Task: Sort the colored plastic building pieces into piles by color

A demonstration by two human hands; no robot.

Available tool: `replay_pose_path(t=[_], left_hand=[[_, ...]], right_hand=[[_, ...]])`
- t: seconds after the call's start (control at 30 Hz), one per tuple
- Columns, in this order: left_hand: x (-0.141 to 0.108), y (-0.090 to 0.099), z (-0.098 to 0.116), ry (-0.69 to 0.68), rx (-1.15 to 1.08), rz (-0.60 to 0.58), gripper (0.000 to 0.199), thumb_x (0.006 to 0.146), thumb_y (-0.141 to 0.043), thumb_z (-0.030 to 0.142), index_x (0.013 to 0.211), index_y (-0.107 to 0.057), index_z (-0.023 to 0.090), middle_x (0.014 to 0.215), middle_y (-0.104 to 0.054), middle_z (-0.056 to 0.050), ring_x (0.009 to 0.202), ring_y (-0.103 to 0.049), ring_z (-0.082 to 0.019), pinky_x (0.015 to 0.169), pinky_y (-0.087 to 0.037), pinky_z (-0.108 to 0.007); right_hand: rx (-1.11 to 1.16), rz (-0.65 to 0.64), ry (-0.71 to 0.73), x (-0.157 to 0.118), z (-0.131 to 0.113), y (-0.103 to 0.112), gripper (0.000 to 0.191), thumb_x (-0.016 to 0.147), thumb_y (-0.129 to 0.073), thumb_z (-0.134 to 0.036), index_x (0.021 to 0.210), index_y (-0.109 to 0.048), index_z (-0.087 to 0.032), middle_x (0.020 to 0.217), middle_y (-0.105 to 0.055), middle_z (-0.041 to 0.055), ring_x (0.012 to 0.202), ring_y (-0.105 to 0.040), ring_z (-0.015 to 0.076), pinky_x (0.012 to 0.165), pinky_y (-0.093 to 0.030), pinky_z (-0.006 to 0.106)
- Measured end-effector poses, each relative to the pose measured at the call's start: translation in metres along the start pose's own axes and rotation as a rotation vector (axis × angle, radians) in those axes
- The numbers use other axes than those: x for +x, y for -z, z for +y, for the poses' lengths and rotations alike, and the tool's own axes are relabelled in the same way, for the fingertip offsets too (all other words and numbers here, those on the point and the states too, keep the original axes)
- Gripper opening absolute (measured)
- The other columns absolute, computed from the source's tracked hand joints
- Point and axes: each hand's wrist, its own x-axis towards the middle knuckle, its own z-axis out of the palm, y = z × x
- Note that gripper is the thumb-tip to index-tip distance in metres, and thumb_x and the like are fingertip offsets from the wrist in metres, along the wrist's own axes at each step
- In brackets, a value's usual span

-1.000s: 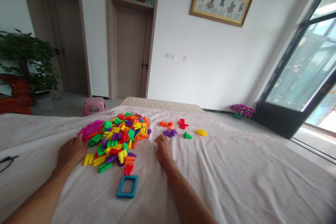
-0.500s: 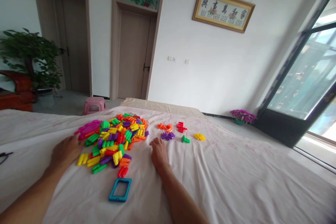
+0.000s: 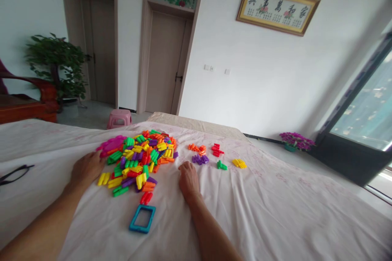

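Observation:
My left hand (image 3: pixel 88 166) rests on the cloth at the left edge of a heap of colourful plastic building pieces (image 3: pixel 134 163). Its fingertips are beside a magenta scalloped piece (image 3: pixel 112 145), and I cannot tell whether they touch it. Right of the heap, my right hand (image 3: pixel 188 177) lies palm down with loosely bent fingers and nothing visible in it. Beyond it are small sorted groups: orange pieces (image 3: pixel 197 149), purple pieces (image 3: pixel 200 159), red pieces (image 3: pixel 217 150), green pieces (image 3: pixel 221 165) and yellow pieces (image 3: pixel 239 163). A blue square frame (image 3: pixel 131 226) lies between my forearms.
A pale patterned cloth (image 3: pixel 275 208) covers the wide surface, with folds on the right. Black-rimmed glasses (image 3: pixel 18 174) lie at the far left. Past the edge stand a pink stool (image 3: pixel 119 119), a wooden chair (image 3: pixel 45 98) and a pot of magenta flowers (image 3: pixel 296 141).
The view has turned slightly left, so the scene sits further right and more of the glasses and chair shows. Both hands stay at their places on the cloth; the pieces look unmoved.

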Motion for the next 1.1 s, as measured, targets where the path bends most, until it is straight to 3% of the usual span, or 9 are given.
replay_pose_path(t=[0.23,0.5,1.1], left_hand=[[0.0001,0.0001,-0.0011,0.007,0.001,-0.016,0.061,0.103,-0.028,0.046,0.136,-0.062,0.007,0.126,-0.07,-0.024,0.116,-0.065,-0.033,0.099,-0.047,-0.045],[0.0024,0.0011,0.0013,0.057,0.008,-0.031,0.065,0.104,-0.029,0.048,0.144,-0.058,0.006,0.134,-0.068,-0.025,0.117,-0.065,-0.032,0.102,-0.046,-0.044],[0.0057,-0.0057,0.0016,0.063,0.023,-0.017,0.068,0.104,-0.023,0.045,0.151,-0.052,0.006,0.133,-0.069,-0.026,0.115,-0.066,-0.037,0.098,-0.049,-0.049]], right_hand=[[0.01,-0.038,-0.021,0.0034,-0.0041,0.0024,0.038,0.091,-0.047,0.001,0.107,-0.076,-0.02,0.115,-0.068,0.0136,0.112,-0.058,0.0257,0.099,-0.044,0.035],[0.036,-0.075,-0.038,0.0029,-0.0049,0.0033,0.038,0.095,-0.045,0.0,0.109,-0.076,-0.017,0.115,-0.069,0.0142,0.113,-0.058,0.026,0.099,-0.043,0.035],[0.119,-0.064,-0.056,-0.0015,-0.0004,0.0017,0.035,0.098,-0.046,-0.004,0.108,-0.076,-0.019,0.114,-0.07,0.0113,0.11,-0.061,0.0245,0.099,-0.045,0.034]])
